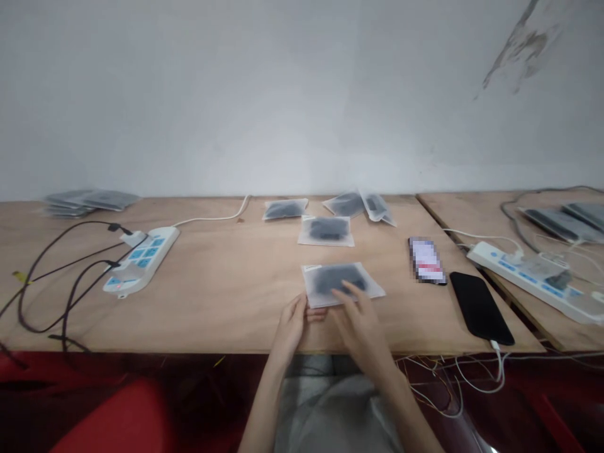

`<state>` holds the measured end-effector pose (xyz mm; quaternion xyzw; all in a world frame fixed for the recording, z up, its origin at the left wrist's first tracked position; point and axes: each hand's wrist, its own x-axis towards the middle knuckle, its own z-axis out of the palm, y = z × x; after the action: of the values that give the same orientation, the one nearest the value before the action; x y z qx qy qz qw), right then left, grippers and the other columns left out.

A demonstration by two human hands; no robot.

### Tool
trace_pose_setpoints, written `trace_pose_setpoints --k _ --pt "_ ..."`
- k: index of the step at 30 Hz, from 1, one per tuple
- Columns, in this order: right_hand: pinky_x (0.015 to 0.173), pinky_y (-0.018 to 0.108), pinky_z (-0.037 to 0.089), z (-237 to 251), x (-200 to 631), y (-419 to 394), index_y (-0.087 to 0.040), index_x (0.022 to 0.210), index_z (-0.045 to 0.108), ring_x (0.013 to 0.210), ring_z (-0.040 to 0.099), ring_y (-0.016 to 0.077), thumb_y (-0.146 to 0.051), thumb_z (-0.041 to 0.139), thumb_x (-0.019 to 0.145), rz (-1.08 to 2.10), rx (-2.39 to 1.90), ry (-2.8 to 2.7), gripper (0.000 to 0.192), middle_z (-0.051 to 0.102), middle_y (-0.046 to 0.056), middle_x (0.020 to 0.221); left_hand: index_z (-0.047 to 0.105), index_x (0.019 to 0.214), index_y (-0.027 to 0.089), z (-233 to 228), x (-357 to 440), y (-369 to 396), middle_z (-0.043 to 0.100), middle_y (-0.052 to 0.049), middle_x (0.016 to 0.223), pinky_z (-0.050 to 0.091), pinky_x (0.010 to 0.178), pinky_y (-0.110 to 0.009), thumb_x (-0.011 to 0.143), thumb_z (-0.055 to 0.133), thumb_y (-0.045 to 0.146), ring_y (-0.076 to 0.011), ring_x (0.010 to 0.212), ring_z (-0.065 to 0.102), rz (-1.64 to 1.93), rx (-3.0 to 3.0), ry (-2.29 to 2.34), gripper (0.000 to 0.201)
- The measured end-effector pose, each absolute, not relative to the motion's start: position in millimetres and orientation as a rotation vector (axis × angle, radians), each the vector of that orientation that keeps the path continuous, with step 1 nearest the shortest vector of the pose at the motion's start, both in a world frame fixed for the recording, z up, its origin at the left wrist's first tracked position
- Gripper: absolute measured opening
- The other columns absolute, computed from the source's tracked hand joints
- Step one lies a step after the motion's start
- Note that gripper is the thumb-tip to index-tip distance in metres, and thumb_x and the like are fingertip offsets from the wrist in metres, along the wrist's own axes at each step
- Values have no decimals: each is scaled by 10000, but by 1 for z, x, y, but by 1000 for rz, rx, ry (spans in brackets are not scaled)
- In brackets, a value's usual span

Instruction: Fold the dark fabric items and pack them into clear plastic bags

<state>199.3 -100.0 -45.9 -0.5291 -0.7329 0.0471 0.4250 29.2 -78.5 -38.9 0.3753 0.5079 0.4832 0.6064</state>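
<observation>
Because my left hand [291,321] pinches only the lower-left corner of the flat, translucent plastic-looking pouch [325,278] at lower centre of the frame, pressure from my right hand [362,324], its fingers spread, could twist it loose across the pale wooden table [217,283].

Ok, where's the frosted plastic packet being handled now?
In the head view, the frosted rectangular plastic packet is right of centre, toward the front edge of the wooden table, left hand at its near left corner, right hand over its near side.
</observation>
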Motion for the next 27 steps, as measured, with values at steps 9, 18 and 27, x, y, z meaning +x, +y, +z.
trace_pose_setpoints --k 9,18,27 --pt "964 419 508 -54 171 -90 -222 994 662 887 662 187 -175 492 969 38 -1063 -1791 178 715 48 908 543 1294 202 -35 29 -101 682 -104 1153 539 925 -361 947 516 333 -196 1032 671 1196 1546 1419 372" --pt "910 396 550 -40 180 -82 -235 1058 652 927 694 206 -269 506 973 184 -1131 -1709 172 739 61 955 708 942 246 -28 31 -79 671 -71 1141 497 971 -419 932 531 234 -225 1084 629 1371 2127 1510 177" --pt "966 503 497 -68 280 -71 -214 1222 615 1120 623 295 -369 506 948 157 -1598 -1843 333 672 113 1226 705 894 213 -37 13 -66 735 -58 928 514 913 -362 890 595 423 -217 931 677 1437 1521 1771 237"
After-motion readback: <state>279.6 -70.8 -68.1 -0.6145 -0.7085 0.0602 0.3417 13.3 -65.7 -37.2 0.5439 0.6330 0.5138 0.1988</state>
